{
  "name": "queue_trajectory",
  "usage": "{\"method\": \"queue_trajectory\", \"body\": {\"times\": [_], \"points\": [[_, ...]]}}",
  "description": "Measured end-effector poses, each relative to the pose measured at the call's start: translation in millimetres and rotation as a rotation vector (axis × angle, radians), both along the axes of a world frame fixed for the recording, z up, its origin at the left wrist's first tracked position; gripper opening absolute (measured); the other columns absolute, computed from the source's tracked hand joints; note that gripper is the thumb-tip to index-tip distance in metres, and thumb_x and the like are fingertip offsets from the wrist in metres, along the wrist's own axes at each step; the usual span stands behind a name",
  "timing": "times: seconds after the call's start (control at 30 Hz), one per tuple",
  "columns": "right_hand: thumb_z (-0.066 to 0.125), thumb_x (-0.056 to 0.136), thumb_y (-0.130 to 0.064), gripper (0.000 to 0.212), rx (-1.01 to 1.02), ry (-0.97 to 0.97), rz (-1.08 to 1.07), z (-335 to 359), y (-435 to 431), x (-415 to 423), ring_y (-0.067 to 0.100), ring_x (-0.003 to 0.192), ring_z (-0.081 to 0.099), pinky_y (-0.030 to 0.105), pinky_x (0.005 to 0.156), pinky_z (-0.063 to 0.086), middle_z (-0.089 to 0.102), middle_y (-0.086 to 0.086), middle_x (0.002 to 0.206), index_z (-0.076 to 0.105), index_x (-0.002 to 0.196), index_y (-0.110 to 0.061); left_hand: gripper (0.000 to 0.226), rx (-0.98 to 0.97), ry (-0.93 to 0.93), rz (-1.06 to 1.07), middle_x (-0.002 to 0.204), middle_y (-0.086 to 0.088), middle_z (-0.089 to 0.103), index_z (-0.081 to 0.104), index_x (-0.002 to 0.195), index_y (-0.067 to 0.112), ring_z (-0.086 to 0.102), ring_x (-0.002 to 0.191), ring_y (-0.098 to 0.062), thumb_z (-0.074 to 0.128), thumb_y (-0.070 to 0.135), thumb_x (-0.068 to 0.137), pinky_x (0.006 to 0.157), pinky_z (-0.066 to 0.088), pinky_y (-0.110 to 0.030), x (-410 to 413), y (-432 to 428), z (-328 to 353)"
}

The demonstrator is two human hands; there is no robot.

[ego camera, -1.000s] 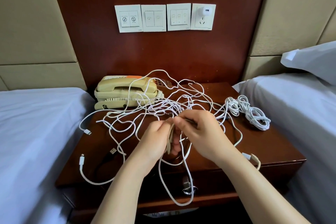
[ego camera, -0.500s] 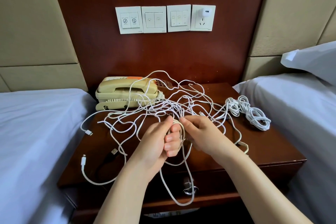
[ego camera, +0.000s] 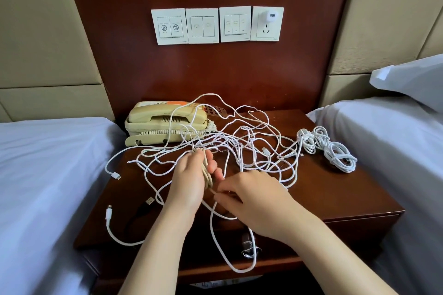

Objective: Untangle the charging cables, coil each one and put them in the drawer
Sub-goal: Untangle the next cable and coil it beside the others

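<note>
Early yet, judging by the spread of white on the counter (ego camera: 335, 199). Done so far, apparently: one finished bundle (ego camera: 328, 151), wound up and parked at the right rear of the counter, beside the bed on that side, at the edge of the rest.

In hand now — a second cable. Gripping a half-wound coil (ego camera: 206, 173) of beige cord with the left hand (ego camera: 189, 184), fingers curled round the loops, over the middle of the counter. Pinching the free strand (ego camera: 211, 223) just below that coil between thumb and forefinger of the right hand (ego camera: 254, 203); probably feeding the next turn. From the pinch, trailing down over the front edge in a long loop, across the drawer (ego camera: 359, 232) front and close to its handle.

Left to do, and plenty of it: the tangle (ego camera: 242, 146) of white cables, sprawled from the telephone (ego camera: 165, 124) at the rear left across to the bundle, with loose plugs poking out on the left; plus a black cable (ego camera: 141, 211) lying near the front left corner. Impossible to count the cables in that knot. Drawer shut, as far as can be told, with nothing visibly stowed — so opening it and putting every coil inside: also outstanding.
</note>
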State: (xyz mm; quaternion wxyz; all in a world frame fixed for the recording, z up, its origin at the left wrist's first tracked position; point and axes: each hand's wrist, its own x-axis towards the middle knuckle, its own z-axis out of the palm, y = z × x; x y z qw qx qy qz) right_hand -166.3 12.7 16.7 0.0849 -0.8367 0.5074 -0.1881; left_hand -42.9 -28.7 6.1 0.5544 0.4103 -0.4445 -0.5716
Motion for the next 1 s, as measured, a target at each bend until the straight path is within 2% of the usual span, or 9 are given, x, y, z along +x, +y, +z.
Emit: {"method": "queue_trajectory", "body": {"times": [0.07, 0.13, 0.23, 0.37, 0.5, 0.63, 0.7, 0.87, 1.0], "points": [[0.050, 0.095, -0.034, 0.022, -0.079, -0.080, 0.014, 2, -2, -3, 0.022, 0.062, 0.049, 0.034, 0.061, 0.043, 0.055, -0.002, 0.066, 0.062, 0.083, -0.020, 0.031, -0.083, -0.243, 0.052, 0.056, 0.000, 0.046, 0.048, 0.074, 0.006, 0.046, 0.042, -0.002, 0.031, 0.013, 0.100, 0.044, 0.039, -0.014, -1, 2, -1], [0.056, 0.092, -0.031, 0.018, -0.141, -0.171, 0.008, 3, -7, -8, 0.017, 0.058, 0.052, 0.034, 0.060, 0.045, 0.060, -0.005, 0.063, 0.064, 0.079, -0.021, 0.033, -0.110, -0.326, 0.031, 0.052, 0.001, 0.047, 0.050, 0.070, 0.006, 0.043, 0.038, 0.000, 0.032, 0.010, 0.098, 0.040, 0.037, -0.012, -4, 5, 0], [0.065, 0.086, -0.031, 0.020, -0.199, -0.288, -0.052, 5, -14, -20, 0.011, 0.059, 0.053, 0.021, 0.056, 0.039, 0.060, -0.009, 0.059, 0.062, 0.070, -0.021, 0.039, -0.065, -0.394, -0.104, 0.050, -0.003, 0.049, 0.050, 0.066, 0.006, 0.049, 0.042, -0.011, 0.028, 0.011, 0.098, 0.043, 0.042, -0.017, -10, 8, 0], [0.069, 0.085, -0.030, 0.030, -0.143, -0.477, -0.071, 5, -20, -29, 0.012, 0.052, 0.047, 0.028, 0.053, 0.037, 0.054, -0.003, 0.054, 0.050, 0.061, -0.027, 0.049, 0.130, -0.188, -0.408, 0.043, -0.002, 0.034, 0.044, 0.061, 0.006, 0.034, 0.033, -0.014, 0.017, 0.028, 0.096, 0.037, 0.031, -0.018, -13, 14, 6], [0.064, 0.089, -0.026, 0.017, -0.026, -0.567, -0.025, 1, -23, -30, 0.004, 0.050, 0.040, 0.020, 0.051, 0.031, 0.050, -0.009, 0.055, 0.060, 0.073, -0.023, 0.040, 0.121, -0.175, -0.367, 0.044, 0.004, 0.026, 0.041, 0.058, 0.011, 0.023, 0.033, -0.008, 0.023, 0.017, 0.094, 0.036, 0.022, -0.016, -13, 20, 9], [0.055, 0.094, -0.026, 0.008, -0.025, -0.483, -0.002, -4, -22, -28, 0.006, 0.050, 0.038, 0.020, 0.051, 0.029, 0.045, -0.012, 0.051, 0.061, 0.090, -0.024, 0.040, 0.087, -0.220, -0.313, 0.043, 0.005, 0.023, 0.037, 0.057, 0.013, 0.019, 0.033, -0.007, 0.026, 0.013, 0.095, 0.034, 0.020, -0.016, -9, 20, 10], [0.053, 0.095, -0.032, 0.012, -0.014, -0.452, 0.032, -5, -20, -26, 0.007, 0.050, 0.038, 0.021, 0.051, 0.030, 0.045, -0.011, 0.051, 0.061, 0.097, -0.023, 0.043, 0.103, -0.199, -0.306, 0.044, 0.004, 0.022, 0.036, 0.055, 0.014, 0.018, 0.033, -0.007, 0.026, 0.016, 0.097, 0.034, 0.018, -0.015, -7, 21, 9], [0.052, 0.094, -0.042, 0.022, 0.013, -0.337, 0.064, -3, -21, -29, 0.008, 0.055, 0.044, 0.024, 0.056, 0.035, 0.050, -0.007, 0.057, 0.059, 0.094, -0.021, 0.052, 0.174, -0.154, -0.295, 0.043, 0.002, 0.025, 0.033, 0.048, 0.016, 0.021, 0.031, -0.008, 0.030, 0.021, 0.099, 0.035, 0.016, -0.013, -8, 22, 6], [0.040, 0.088, -0.053, 0.032, -0.053, -0.250, -0.014, -10, -23, -20, 0.013, 0.061, 0.052, 0.032, 0.062, 0.042, 0.061, -0.003, 0.067, 0.053, 0.085, -0.024, 0.058, 0.249, -0.136, -0.171, 0.039, 0.001, 0.025, 0.032, 0.043, 0.017, 0.021, 0.028, -0.008, 0.032, 0.023, 0.100, 0.035, 0.016, -0.008, -13, 17, 3]]}}
